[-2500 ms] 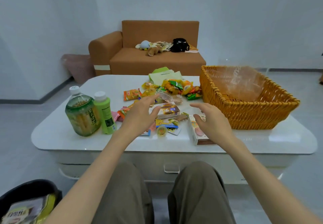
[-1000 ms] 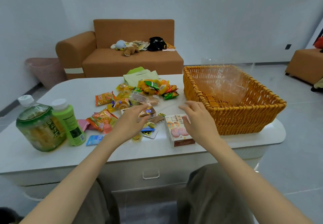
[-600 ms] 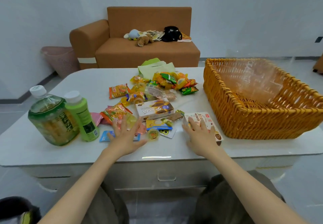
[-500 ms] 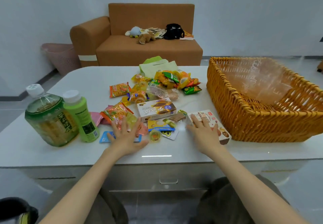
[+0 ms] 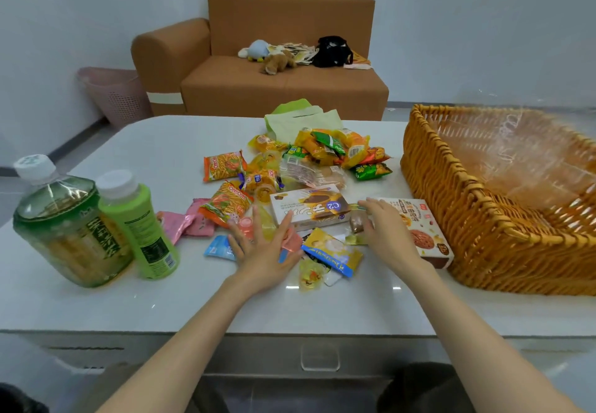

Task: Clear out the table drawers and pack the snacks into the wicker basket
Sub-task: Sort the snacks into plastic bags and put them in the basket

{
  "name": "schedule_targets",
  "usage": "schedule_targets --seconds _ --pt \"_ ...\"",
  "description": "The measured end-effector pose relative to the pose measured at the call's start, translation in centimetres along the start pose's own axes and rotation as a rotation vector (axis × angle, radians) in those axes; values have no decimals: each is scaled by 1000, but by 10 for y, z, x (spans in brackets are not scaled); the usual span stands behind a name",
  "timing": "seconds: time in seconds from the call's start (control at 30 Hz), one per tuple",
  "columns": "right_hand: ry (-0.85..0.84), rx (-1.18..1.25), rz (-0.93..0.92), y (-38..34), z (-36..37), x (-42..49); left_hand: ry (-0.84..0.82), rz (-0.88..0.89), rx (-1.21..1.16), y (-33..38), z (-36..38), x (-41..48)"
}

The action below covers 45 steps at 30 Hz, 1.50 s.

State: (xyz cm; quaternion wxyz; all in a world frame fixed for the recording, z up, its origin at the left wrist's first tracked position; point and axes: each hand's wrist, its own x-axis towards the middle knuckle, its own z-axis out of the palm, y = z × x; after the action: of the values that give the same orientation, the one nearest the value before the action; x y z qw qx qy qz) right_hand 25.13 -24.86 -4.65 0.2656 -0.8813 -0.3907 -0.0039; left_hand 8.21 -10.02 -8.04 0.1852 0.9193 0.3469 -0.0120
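Observation:
Several snack packets lie heaped in the middle of the white table. My left hand lies flat with spread fingers on small pink and blue packets, just in front of a white C2 box. My right hand rests with straight fingers on small wrappers beside a cookie box. The wicker basket, lined with clear plastic, stands at the right and holds no snacks that I can see.
A large green tea bottle and a lime-green bottle stand at the left. A shut drawer with a handle sits under the table's front edge. A brown sofa and pink bin are behind.
Both hands came down from above the table onto the snacks. In the last half second my right hand shifted left, off the cookie box onto the small wrappers.

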Motion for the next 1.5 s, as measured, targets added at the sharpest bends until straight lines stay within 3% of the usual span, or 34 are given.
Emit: schedule_targets --seconds 0.07,0.17,0.27,0.37,0.53,0.73,1.03,1.33,1.5 --pt "6 125 -71 -14 -5 -6 -10 2 -23 3 0 2" --pt "-167 229 -209 -40 -11 -26 -68 10 -104 2 -9 7" --pt "-428 94 -324 -50 1 -51 -86 117 -178 -8 -23 10" --pt "-503 -141 -338 -50 22 -58 -32 94 -210 -20 -30 5" --pt "-346 -185 -266 -45 37 -37 17 54 -139 -17 -35 -10" --pt "-279 -194 -204 -36 30 -31 251 115 -42 3 -40 -20" --pt "114 119 -226 -37 -64 -62 442 239 -313 51 -48 -43" --pt "419 77 -116 34 -172 -38 354 484 -263 185 -71 -22" --pt "386 -103 26 92 -181 -10 100 523 -162 239 -49 -7"
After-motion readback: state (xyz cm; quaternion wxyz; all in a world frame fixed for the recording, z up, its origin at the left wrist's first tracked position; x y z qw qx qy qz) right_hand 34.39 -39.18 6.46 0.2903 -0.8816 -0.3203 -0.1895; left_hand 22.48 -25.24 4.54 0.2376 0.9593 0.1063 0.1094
